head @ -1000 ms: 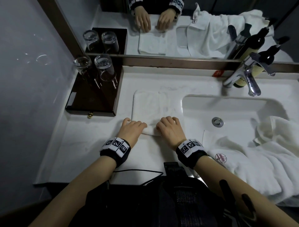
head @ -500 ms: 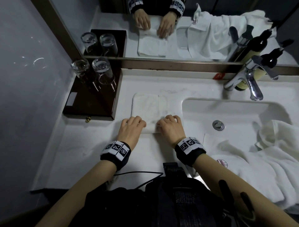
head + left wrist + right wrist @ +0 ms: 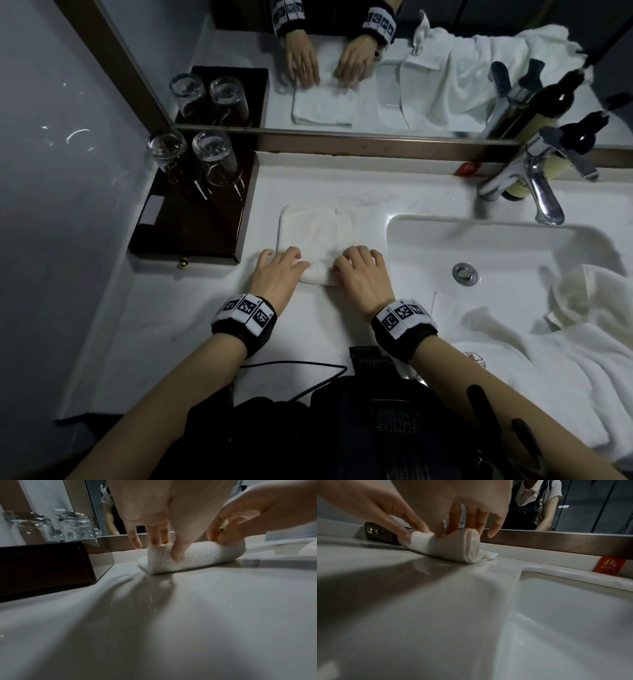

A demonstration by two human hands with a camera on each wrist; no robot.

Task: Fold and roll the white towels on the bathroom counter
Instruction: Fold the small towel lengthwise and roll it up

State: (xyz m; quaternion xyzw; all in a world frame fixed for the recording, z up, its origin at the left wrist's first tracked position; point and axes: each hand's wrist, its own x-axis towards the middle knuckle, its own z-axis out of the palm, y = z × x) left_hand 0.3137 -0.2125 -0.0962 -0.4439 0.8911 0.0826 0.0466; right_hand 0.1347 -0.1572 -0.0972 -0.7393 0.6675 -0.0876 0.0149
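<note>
We have the small white towel point(image 3: 308, 236) lying folded on the tabletop point(image 3: 178, 325), between the dark tray point(image 3: 191, 233) at nine o'clock and the sink point(image 3: 513, 246) at three o'clock. Its near edge is rolled up, and both grips are clenched on that roll: our left hand point(image 3: 277, 270) on one end, right hand point(image 3: 359, 274) on the other. The cloth looks soft, light and limp, so we judge it best held at both ends and pressed evenly, or the roll may loosen or skew.
</note>
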